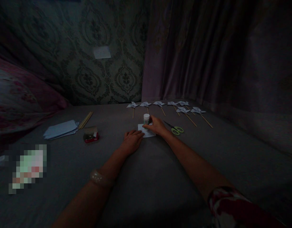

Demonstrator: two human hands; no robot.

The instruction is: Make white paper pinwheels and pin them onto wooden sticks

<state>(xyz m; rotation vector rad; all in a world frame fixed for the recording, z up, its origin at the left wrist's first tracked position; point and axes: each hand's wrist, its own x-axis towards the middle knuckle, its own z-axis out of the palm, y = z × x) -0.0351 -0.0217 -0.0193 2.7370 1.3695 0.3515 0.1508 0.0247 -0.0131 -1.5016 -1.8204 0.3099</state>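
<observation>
A small white-capped bottle (146,117) with a greenish label stands upright on a white square of paper (149,133). My right hand (157,126) is closed around the bottle's right side, thumb in front. My left hand (133,141) lies flat, fingertips touching the paper's left edge. Part of the sheet is hidden under the bottle and my right hand. Just right of that hand lie scissors (177,130) with yellow-green handles.
Several white paper pinwheels (159,103) on wooden sticks lie along the back. To the left are a stack of white paper (61,129), a bundle of wooden sticks (86,120) and a small red box (91,136) with its contents unclear. A blurred-out patch (30,166) covers something at far left.
</observation>
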